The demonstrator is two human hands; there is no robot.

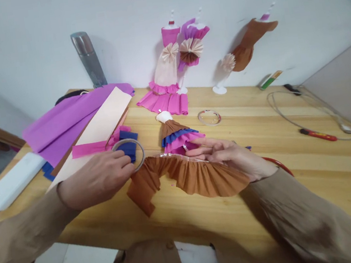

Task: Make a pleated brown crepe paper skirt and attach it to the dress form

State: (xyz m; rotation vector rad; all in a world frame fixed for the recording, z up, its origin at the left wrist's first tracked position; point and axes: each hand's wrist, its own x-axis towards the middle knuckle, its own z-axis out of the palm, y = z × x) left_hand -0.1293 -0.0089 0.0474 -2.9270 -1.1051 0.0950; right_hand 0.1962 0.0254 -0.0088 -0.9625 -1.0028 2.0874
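Across the front of the table spreads a pleated brown crepe paper strip, with clear tape along its upper edge. My right hand is closed on the strip's right end. In my left hand, fingers curled, is a roll of tape, above the strip's left end. Just beyond the strip lies a small mannequin wearing a tiered skirt of brown, blue and pink crepe paper. My right fingertips are near its pink hem; whether they touch it I cannot tell.
Dressed mannequins stand along the wall. Folded purple crepe paper and a cream strip lie at left, beside a white power bank-like box. Another tape roll, a grey flask and a corded red tool sit around.
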